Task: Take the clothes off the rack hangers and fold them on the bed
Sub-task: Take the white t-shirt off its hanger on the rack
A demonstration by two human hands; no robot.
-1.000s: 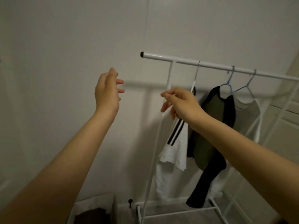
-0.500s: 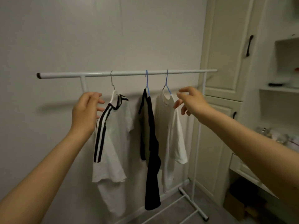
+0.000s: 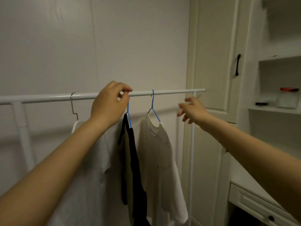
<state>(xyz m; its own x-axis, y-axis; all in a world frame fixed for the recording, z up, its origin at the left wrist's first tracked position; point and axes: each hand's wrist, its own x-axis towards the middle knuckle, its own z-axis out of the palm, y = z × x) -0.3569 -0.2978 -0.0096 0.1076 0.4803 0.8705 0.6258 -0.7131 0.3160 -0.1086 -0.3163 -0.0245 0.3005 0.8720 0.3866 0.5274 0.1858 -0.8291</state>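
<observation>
The left hand [image 3: 109, 105] pinches the middle hanger's [image 3: 128, 115] hook at the rail [image 3: 171, 92]. At 3 o'clock of it, the right hand [image 3: 193, 110] hovers, fingers released, beside the pale shirt [image 3: 159, 154].

Left hand [image 3: 109, 105] has moved up to pinch the blue hanger [image 3: 128, 115] hook at the rail [image 3: 171, 92]
</observation>
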